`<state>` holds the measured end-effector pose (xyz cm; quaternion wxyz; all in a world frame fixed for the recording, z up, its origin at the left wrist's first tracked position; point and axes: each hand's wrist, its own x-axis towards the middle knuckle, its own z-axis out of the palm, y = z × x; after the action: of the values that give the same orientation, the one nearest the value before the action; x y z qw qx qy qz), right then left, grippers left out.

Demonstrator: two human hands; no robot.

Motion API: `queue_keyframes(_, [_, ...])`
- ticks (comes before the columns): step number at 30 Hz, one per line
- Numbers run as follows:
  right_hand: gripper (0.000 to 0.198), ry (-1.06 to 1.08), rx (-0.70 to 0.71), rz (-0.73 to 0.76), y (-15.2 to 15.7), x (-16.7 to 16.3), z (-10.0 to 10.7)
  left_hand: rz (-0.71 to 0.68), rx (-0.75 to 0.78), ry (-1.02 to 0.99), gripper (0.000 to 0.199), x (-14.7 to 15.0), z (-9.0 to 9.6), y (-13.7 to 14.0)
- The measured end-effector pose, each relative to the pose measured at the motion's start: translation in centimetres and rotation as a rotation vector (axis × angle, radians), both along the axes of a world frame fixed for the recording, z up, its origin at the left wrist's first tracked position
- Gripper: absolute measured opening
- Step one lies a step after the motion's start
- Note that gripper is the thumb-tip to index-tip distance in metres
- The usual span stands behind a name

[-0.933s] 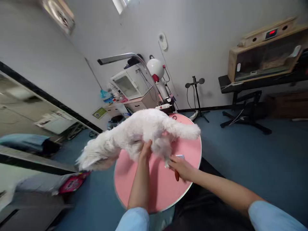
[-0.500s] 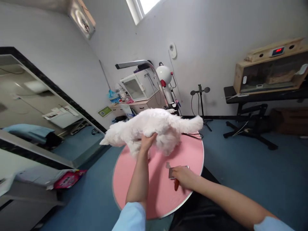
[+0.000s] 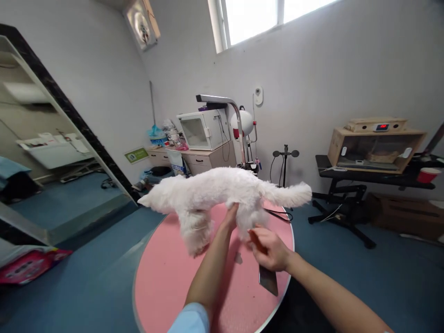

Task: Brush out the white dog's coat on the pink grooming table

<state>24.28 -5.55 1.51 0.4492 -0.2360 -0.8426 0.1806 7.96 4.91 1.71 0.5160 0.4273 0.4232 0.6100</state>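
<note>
A fluffy white dog point(image 3: 222, 185) stands on a round pink table point(image 3: 166, 273), its head to the left and its tail out to the right. My left hand point(image 3: 231, 215) reaches under its belly and grips it just ahead of the hind leg; the fingers are hidden in the fur. In my right hand point(image 3: 272, 249) is a slicker brush point(image 3: 268, 280), held by its orange-brown handle close to the hind leg. The brush's flat metal head hangs below the fist, its pin side not clearly visible. A small grey tuft or patch point(image 3: 238, 257) lies on the tabletop.
A bent metal grooming arm point(image 3: 239, 120) rises behind the dog. A black cord point(image 3: 279, 215) lies at the table's right edge. A white cabinet point(image 3: 201, 129) stands on drawers behind, a wooden glass-fronted box point(image 3: 376, 150) at right, and a mirror point(image 3: 52, 134) at left.
The right hand has picked the slicker brush up off the tabletop and raised it towards the hind leg. The dog stands straighter, with its front leg now plainly visible. The view has tilted upward.
</note>
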Motion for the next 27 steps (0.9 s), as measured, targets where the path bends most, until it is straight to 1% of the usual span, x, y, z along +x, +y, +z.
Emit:
queue_keyframes(2, [0.021, 0.11, -0.039, -0.162, 1.8, -0.3, 3.6, -0.098, 0.012, -0.078, 0.071, 1.2, -0.5, -0.5])
queue_keyframes(3, [0.025, 0.135, -0.038, -0.279, 3.0, -0.4, 5.6, -0.136, 0.026, -0.115, 0.071, 1.7, -0.7, -0.7])
queue_keyframes(4, [0.026, 0.131, -0.008, -0.396, 4.2, -0.4, 7.6, -0.161, 0.04, -0.146, 0.069, 2.0, -0.9, -0.9])
queue_keyframes(5, [0.025, 0.125, 0.084, -0.511, 5.4, -0.2, 9.6, -0.174, 0.049, -0.17, 0.067, 2.3, -1.0, -1.0])
queue_keyframes(7, [0.029, 0.24, 0.279, -0.738, 7.3, 0.3, 12.8, -0.183, 0.039, -0.184, 0.067, 2.5, -1.2, -1.3])
queue_keyframes(8, [0.028, 0.327, 0.347, -0.806, 7.8, 0.5, 13.9, -0.203, 0.028, -0.186, 0.068, 2.5, -1.3, -1.5])
queue_keyframes(9, [0.028, 0.376, 0.386, -0.806, 8.0, 0.7, 14.5, -0.241, 0.02, -0.19, 0.069, 2.5, -1.5, -1.7])
queue_keyframes(10, [0.03, 0.336, 0.387, -0.749, 7.9, 0.8, 14.7, -0.287, 0.025, -0.202, 0.068, 2.6, -1.5, -1.9])
queue_keyframes(12, [0.034, 0.096, 0.319, -0.586, 7.2, 0.6, 14.4, -0.362, 0.046, -0.236, 0.066, 2.7, -1.6, -2.3])
queue_keyframes(13, [0.036, 0.0, 0.284, -0.546, 6.9, 0.4, 14.2, -0.379, 0.054, -0.244, 0.065, 2.8, -1.6, -2.5])
queue_keyframes(14, [0.037, -0.001, 0.284, -0.573, 6.6, 0.3, 14.0, -0.381, 0.055, -0.242, 0.063, 2.9, -1.6, -2.7])
queue_keyframes(16, [0.036, 0.131, 0.32, -0.686, 6.4, 0.1, 13.8, -0.363, 0.036, -0.215, 0.06, 3.1, -1.5, -3.0])
queue_keyframes(17, [0.035, 0.173, 0.328, -0.705, 6.3, 0.0, 13.9, -0.355, 0.038, -0.204, 0.058, 3.1, -1.4, -3.2])
queue_keyframes(18, [0.035, 0.153, 0.316, -0.684, 6.3, 0.0, 14.1, -0.348, 0.055, -0.201, 0.056, 3.2, -1.4, -3.3])
queue_keyframes(20, [0.037, -0.014, 0.267, -0.596, 6.2, -0.1, 14.4, -0.33, 0.097, -0.211, 0.051, 3.2, -1.3, -3.5])
queue_keyframes(21, [0.039, -0.077, 0.256, -0.595, 6.1, -0.2, 14.6, -0.321, 0.11, -0.21, 0.048, 3.2, -1.3, -3.6])
queue_keyframes(22, [0.039, -0.09, 0.267, -0.63, 6.0, -0.2, 14.7, -0.309, 0.113, -0.204, 0.046, 3.3, -1.2, -3.7])
queue_keyframes(24, [0.038, -0.035, 0.319, -0.699, 5.8, -0.3, 14.8, -0.264, 0.104, -0.205, 0.046, 3.4, -1.1, -3.9])
queue_keyframes(25, [0.038, -0.042, 0.33, -0.681, 5.8, -0.4, 14.9, -0.237, 0.107, -0.211, 0.047, 3.4, -1.0, -4.0])
queue_keyframes(27, [0.039, -0.139, 0.31, -0.584, 5.8, -0.3, 15.0, -0.199, 0.134, -0.234, 0.049, 3.5, -0.7, -4.2])
